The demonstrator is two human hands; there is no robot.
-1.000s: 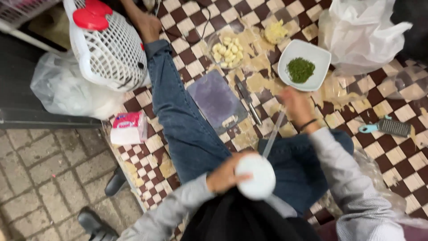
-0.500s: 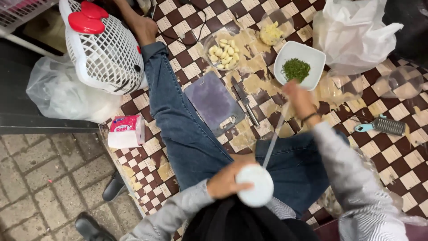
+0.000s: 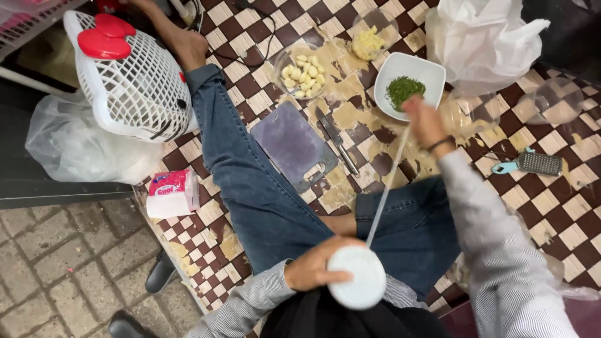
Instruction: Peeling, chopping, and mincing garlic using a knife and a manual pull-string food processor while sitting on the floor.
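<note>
Down near your lap, your left hand (image 3: 310,270) is wrapped w/ fingers curled around a round white pull-chopper (image 3: 355,277), holding it close to your body above your jeans. Your right hand (image 3: 426,122) is up by the white bowl of chopped herbs (image 3: 408,86), closed on the end of the cord (image 3: 386,189) that's stretched taut btwn it and the chopper. Purple cutting board (image 3: 292,144) & knife (image 3: 337,139) sit on the checkered cloth (image 3: 563,213) just beyond your knees.
</note>
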